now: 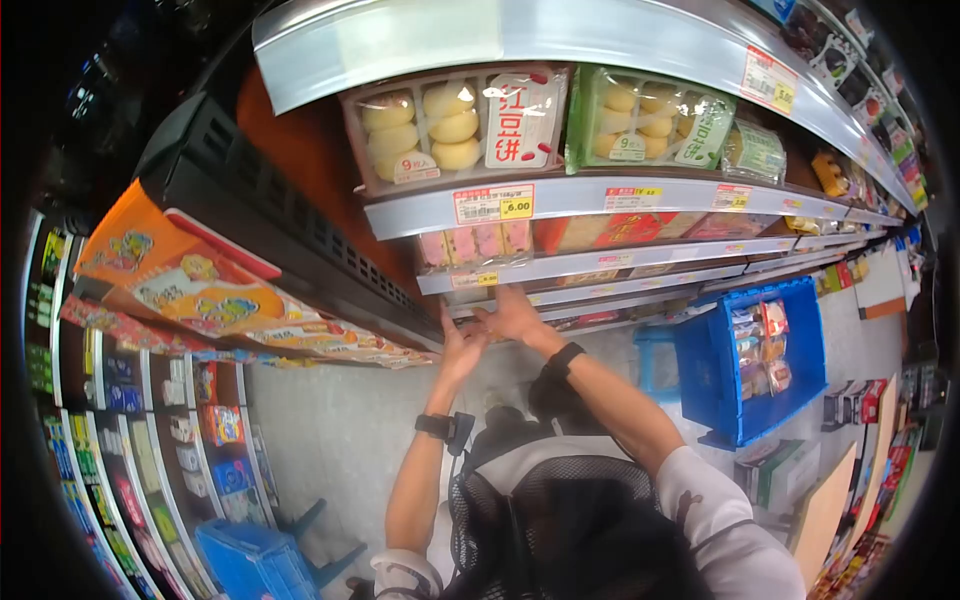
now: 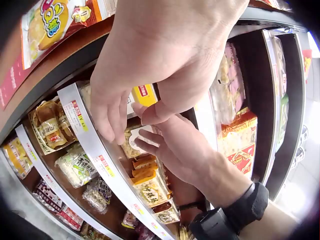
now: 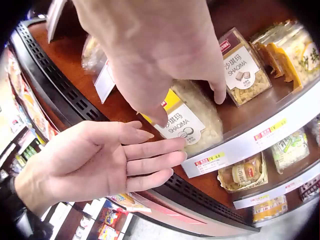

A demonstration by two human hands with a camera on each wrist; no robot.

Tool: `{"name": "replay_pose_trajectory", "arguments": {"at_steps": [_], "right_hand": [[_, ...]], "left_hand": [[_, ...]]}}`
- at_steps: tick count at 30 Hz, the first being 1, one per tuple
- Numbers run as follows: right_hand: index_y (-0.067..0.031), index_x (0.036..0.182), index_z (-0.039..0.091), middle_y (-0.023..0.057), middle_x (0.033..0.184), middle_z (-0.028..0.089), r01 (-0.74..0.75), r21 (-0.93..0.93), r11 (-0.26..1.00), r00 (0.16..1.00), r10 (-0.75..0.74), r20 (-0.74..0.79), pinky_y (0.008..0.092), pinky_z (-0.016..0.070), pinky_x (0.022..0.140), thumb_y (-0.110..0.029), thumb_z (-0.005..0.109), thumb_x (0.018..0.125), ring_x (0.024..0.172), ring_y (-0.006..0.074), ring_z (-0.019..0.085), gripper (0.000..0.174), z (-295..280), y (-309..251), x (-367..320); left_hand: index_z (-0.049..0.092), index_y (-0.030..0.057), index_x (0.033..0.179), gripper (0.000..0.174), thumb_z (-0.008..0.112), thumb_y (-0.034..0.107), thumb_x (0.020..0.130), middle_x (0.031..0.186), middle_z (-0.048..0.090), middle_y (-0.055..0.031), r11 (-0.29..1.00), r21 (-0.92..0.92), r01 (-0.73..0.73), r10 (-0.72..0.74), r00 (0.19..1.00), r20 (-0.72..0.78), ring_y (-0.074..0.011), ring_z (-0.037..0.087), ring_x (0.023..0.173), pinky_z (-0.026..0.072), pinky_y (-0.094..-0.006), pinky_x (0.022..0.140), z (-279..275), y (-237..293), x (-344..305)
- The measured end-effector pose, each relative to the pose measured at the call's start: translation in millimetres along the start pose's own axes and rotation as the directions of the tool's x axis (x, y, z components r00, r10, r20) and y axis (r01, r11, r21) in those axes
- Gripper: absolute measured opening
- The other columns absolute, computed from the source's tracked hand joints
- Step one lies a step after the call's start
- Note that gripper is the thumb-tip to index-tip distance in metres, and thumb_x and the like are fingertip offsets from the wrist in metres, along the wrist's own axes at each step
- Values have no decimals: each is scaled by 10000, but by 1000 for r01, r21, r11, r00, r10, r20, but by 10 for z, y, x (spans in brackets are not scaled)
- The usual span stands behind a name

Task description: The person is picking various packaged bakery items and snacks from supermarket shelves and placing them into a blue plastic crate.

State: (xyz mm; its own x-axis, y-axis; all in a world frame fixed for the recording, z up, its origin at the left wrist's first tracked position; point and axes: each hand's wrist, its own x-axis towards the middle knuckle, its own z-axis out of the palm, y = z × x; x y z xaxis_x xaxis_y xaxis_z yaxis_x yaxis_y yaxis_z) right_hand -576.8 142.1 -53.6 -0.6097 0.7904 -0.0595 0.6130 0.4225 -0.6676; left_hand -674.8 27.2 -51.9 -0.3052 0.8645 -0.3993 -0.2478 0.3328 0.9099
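Observation:
A clear shaqima pack (image 3: 182,122) with a yellow and white label lies at the front of a brown shelf. My right hand (image 3: 155,55) reaches down over it, thumb on the label side and a fingertip at the opposite edge. In front of the pack, my left hand (image 3: 107,162) is turned palm up with straight fingers, fingertips near the shelf's price strip. The left wrist view shows the left hand (image 2: 165,55) over the yellow label (image 2: 143,93), with the right hand (image 2: 182,150) beside it. Another shaqima pack (image 3: 242,70) lies to the right.
Lower shelves hold bagged cakes (image 2: 52,127). Higher shelves bear trays of round pastries (image 1: 425,130). A black slotted panel (image 1: 290,200) with orange snack bags borders the left side. A blue crate (image 1: 710,370) stands right, and a blue stool (image 1: 255,560) stands behind on the left.

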Motion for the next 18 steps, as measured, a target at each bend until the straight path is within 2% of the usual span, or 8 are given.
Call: {"name": "replay_pose_trajectory", "arguments": {"at_steps": [1, 3, 5, 6, 10, 12, 15, 18], "right_hand": [[58, 1255, 464, 301, 1235, 506, -53, -34, 998, 998, 54, 44, 448, 372, 1016, -349, 702, 754, 1182, 438, 449, 689, 62, 19, 20], [41, 1281, 459, 290, 1257, 501, -41, -54, 998, 999, 41, 6, 437, 358, 1033, -377, 699, 752, 1207, 426, 434, 715, 100, 3, 79], [22, 1292, 460, 286, 1266, 497, -96, -22, 995, 989, 98, 113, 438, 361, 1029, -368, 696, 757, 1209, 426, 433, 704, 80, -67, 87], [13, 1278, 478, 279, 1263, 500, -68, -10, 998, 996, 69, 50, 442, 365, 1022, -351, 705, 750, 1206, 425, 435, 680, 121, -93, 72], [8, 1252, 498, 272, 1256, 505, -108, 49, 993, 994, 107, 20, 445, 374, 1007, -318, 715, 742, 1196, 433, 436, 643, 203, -85, 53], [1, 1214, 527, 263, 1206, 539, 9, 94, 996, 991, 3, -132, 447, 398, 973, -283, 715, 743, 1147, 427, 477, 581, 262, -74, 53], [-10, 1174, 554, 252, 1137, 579, 78, 142, 987, 988, -57, -147, 446, 432, 921, -264, 711, 746, 1065, 420, 532, 523, 285, -46, 129], [-29, 1127, 593, 238, 1083, 606, -22, 130, 991, 991, 39, -125, 447, 455, 873, -253, 694, 766, 1002, 409, 568, 437, 274, -101, 166]], "left_hand": [[-214, 244, 1452, 940, 457, -49, 862, 1077, 569, -164, 1000, -1, 1, -1, 1000, 16, -243, 635, 946, 531, -354, 827, 10, 1, 5], [-218, 250, 1450, 945, 455, -56, 860, 1089, 567, -165, 999, -39, 34, -36, 998, -58, -235, 637, 939, 533, -356, 827, -13, 9, 55], [-218, 260, 1451, 946, 454, -49, 862, 1095, 568, -169, 998, -57, 26, -28, 999, -42, -233, 640, 939, 533, -354, 826, -80, -25, 101], [-220, 260, 1452, 943, 453, -43, 864, 1100, 569, -172, 997, -79, 23, -23, 1000, -1, -234, 641, 942, 533, -351, 826, -126, -58, 109], [-225, 270, 1452, 946, 460, -25, 869, 1127, 570, -176, 997, -53, 56, -52, 996, 69, -241, 644, 953, 532, -350, 825, -223, -104, 125], [-228, 271, 1450, 948, 463, -21, 871, 1131, 571, -175, 997, -30, 68, -65, 993, 97, -243, 645, 955, 532, -352, 824, -207, -73, 114], [-228, 275, 1450, 947, 468, -13, 875, 1153, 570, -178, 991, -66, 115, -110, 992, 63, -245, 646, 957, 533, -348, 822, -190, -61, 94], [-237, 271, 1446, 948, 473, -2, 880, 1169, 569, -185, 995, -46, 92, -87, 992, 93, -243, 644, 965, 531, -339, 823, -230, -94, 130]]}}
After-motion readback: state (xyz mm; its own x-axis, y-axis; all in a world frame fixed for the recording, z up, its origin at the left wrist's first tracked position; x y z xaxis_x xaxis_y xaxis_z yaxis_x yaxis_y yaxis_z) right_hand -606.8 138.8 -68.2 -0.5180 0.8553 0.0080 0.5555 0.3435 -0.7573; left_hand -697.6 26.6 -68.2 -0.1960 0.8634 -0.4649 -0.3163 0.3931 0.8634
